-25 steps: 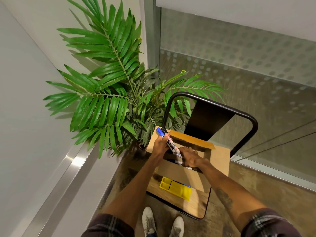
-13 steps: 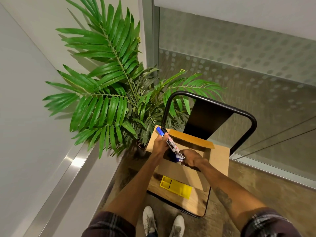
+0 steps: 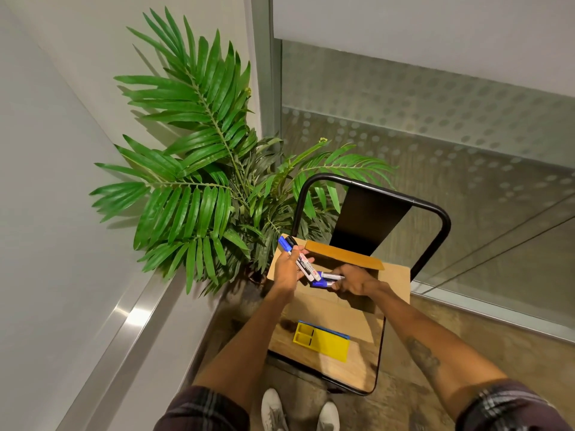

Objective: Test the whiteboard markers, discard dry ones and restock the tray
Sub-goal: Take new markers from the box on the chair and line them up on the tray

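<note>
At frame centre, the left hand (image 3: 287, 269) grips 2 white-barrelled markers (image 3: 299, 259) with illegible printed labels; the right hand (image 3: 351, 279) grips blue-capped markers (image 3: 326, 280) above the open brown cardboard box (image 3: 395, 275).

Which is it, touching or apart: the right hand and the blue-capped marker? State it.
Touching. The head view shows the right hand with its fingers closed around the blue-capped marker over the cardboard box.

Two hands holding whiteboard markers over an open cardboard box on a chair.
The left hand (image 3: 287, 269) grips a bundle of markers (image 3: 300, 259), caps pointing up and away. Just beside it, the right hand (image 3: 351, 279) holds more markers (image 3: 326, 280) above the cardboard box (image 3: 392, 283). Below both hands lies a yellow tray (image 3: 323, 340); a leafy plant (image 3: 202, 181) stands beyond the left hand.
</note>
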